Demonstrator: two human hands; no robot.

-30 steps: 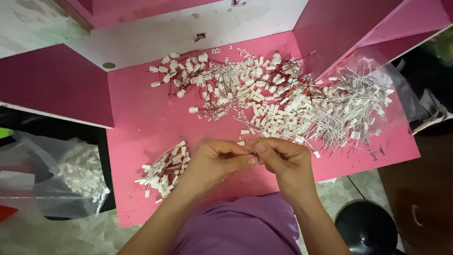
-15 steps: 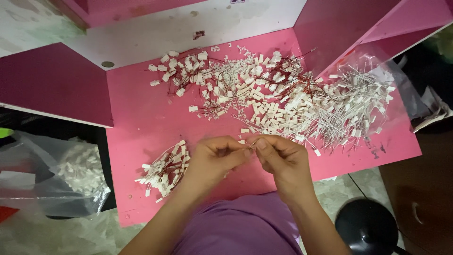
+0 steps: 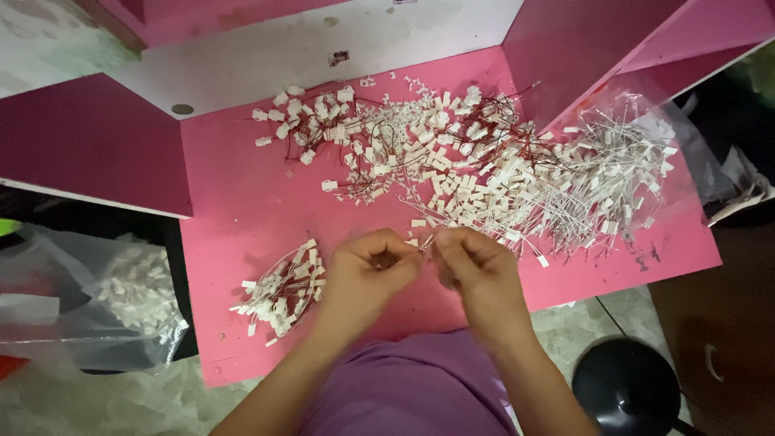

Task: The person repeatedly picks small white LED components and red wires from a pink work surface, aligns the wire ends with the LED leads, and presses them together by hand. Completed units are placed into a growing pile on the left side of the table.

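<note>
Left hand (image 3: 367,270) and right hand (image 3: 476,266) pinch a small wired connector (image 3: 425,241) above the pink table (image 3: 242,202).

Two bare forearms, left hand (image 3: 367,270), right hand (image 3: 476,266), no sleeves, no rings, purple clothing (image 3: 408,387) below

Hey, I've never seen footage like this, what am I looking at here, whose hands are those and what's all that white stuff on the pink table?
No machine here: a head-worn camera looks down at the wearer's own bare hands. The left hand and right hand meet fingertip to fingertip, pinching something too small to identify. On the pink table lies a big heap of small white connectors with thin wires; a smaller bundle lies beside the left hand. Off the table's left edge sits a clear plastic bag of similar pieces.
</note>
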